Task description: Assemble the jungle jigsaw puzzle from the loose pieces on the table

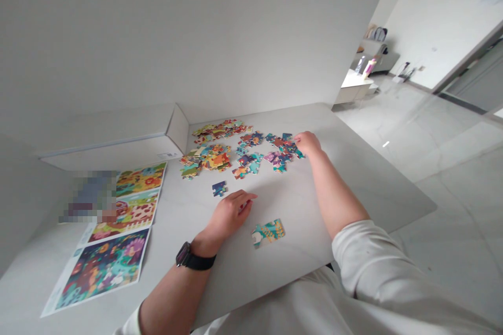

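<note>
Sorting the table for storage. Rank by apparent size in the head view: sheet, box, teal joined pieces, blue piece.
1. Sheet and box: alike; the sheet lies nearer the camera, so unranked.
2. Teal joined pieces.
3. Blue piece, slightly farther, yet plainly smallest.

1 head-worn view, facing forward and down — tilted, close over the white table
</note>
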{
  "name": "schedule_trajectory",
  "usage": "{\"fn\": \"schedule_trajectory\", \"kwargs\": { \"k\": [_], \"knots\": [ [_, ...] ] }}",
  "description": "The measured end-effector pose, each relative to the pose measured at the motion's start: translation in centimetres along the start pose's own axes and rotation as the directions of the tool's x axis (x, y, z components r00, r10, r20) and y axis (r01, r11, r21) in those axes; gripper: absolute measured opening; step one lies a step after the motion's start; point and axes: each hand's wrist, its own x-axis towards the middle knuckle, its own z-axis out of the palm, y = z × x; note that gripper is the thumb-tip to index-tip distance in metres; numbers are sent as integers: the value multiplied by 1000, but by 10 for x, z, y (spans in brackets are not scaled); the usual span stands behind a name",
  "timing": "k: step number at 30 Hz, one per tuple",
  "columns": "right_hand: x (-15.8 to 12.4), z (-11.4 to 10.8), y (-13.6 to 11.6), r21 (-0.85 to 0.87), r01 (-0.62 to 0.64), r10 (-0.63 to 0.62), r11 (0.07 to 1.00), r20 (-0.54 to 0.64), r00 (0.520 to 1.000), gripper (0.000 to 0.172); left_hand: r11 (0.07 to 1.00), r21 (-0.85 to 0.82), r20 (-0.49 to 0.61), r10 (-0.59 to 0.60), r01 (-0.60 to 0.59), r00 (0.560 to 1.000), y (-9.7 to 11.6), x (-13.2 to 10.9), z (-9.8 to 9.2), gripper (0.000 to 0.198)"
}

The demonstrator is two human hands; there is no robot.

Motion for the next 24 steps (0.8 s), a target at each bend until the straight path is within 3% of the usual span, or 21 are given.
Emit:
{"fn": "schedule_trajectory", "kwargs": {
  "k": [2, 5, 9, 12, 14, 18, 24],
  "knots": [
    [-2, 4, -9, -14, 29, -28, 999, 68, 997, 39, 1000, 1, 0, -4, 4, 1000, 0, 0, 0, 31],
    [-6, 12, -25, 36, 162, -165, 986, 120, 979, 34, 1000, 3, 1, -9, 9, 1000, 0, 0, 0, 32],
    [-5, 12, -29, 109, 299, -303, 948, 24, 953, 39, 1000, -11, -15, -15, 15, 1000, 2, 1, -2, 31],
    [-1, 0, -10, 90, 178, -168, 980, -114, 979, 49, 1000, -16, -62, -10, 9, 998, 3, 1, -2, 30],
    [3, -8, 8, 88, 59, -48, 994, -128, 991, 52, 1000, -11, -98, 0, -1, 995, 2, 1, -1, 29],
    [10, -12, 33, 57, -76, 79, 995, -41, 996, 47, 1000, 25, -154, 12, -8, 988, 3, 3, -3, 26],
    [13, -2, 27, -69, -53, 62, 996, 139, 988, 46, 999, 47, -194, 4, 6, 981, 17, 29, -15, 28]
  ]
}}
